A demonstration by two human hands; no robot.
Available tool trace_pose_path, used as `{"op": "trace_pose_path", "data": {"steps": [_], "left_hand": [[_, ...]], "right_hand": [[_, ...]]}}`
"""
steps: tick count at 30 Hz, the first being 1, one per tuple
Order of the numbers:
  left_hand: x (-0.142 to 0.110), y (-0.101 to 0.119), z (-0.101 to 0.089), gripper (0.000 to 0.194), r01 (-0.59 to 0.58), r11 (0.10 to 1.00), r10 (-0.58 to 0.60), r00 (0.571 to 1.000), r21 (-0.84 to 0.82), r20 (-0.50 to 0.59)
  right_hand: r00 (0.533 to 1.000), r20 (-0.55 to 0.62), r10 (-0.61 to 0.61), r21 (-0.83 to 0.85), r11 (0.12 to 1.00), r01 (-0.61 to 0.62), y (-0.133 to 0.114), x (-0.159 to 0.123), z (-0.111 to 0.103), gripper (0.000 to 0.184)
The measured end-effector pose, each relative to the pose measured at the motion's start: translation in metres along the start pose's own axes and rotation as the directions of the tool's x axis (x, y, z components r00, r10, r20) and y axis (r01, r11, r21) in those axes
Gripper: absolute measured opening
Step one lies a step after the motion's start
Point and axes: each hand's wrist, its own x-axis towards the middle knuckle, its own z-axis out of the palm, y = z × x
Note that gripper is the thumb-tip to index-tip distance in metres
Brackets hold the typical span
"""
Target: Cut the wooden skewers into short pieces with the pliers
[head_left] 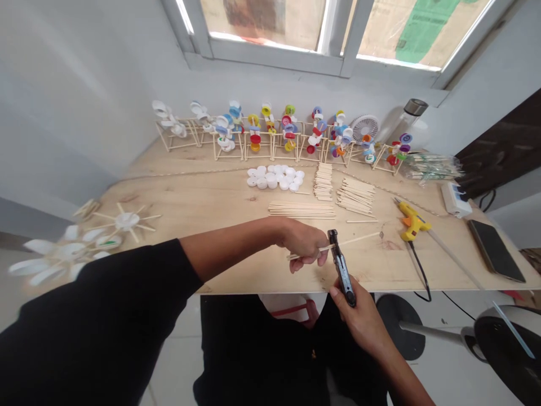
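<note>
My left hand [304,241] is closed around thin wooden sticks [361,238] above the front of the table; one of them reaches out to the right. In my right hand [362,318] are metal pliers [343,272], held by the handles near the table's front edge. The jaws meet the long stick just right of my left fingers; whether they are fully closed on it I cannot make out. Behind my left hand lies a row of long sticks [302,210]. Shorter cut sticks [355,197] lie in piles to the right of that row.
White bottle caps [274,177] are grouped mid-table. Stick frames with coloured caps [290,135] line the back wall. A yellow glue gun [412,221], its cord hanging over the edge, and a phone [495,251] lie at right. White cap-and-stick wheels [127,221] sit at left.
</note>
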Motion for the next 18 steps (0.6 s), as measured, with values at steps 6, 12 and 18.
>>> {"op": "trace_pose_path", "data": {"steps": [6,12,18], "left_hand": [[-0.001,0.004,0.004,0.034,0.024,0.999,-0.023,0.999,0.044,-0.027],[-0.005,0.007,0.011,0.033,0.031,0.982,-0.01,0.994,0.188,-0.11],[-0.009,0.008,0.022,0.028,0.022,0.912,0.096,0.959,0.41,-0.265]], "right_hand": [[0.998,-0.043,-0.043,-0.073,0.997,0.04,-0.001,0.0,0.001,0.024],[0.997,-0.072,-0.038,-0.128,0.991,0.028,0.0,-0.002,0.004,0.024],[0.996,-0.089,-0.026,-0.179,0.984,0.01,-0.002,-0.003,0.006,0.024]]}}
